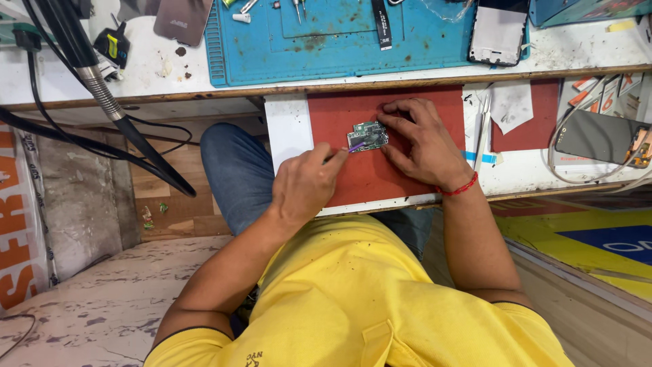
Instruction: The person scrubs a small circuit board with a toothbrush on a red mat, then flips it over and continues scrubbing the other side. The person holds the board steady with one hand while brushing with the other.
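The circuit board [367,136] was small, green, irregular in outline and studded with silver shields. It lay flat on the red mat [353,177] of the pull-out surface [288,132]. The right hand [422,144], at 3 o'clock of it, pressed spread fingers on its edge. The left hand [304,185], at 7 o'clock, pinched a purple-tipped tool [354,146] touching the board.

The small green circuit board [367,136] lies flat on a red mat [367,173], near the mat's upper middle. It has an uneven outline and carries silver metal parts and dark chips. A thin purple tool [354,147] touches its left edge with the tip.
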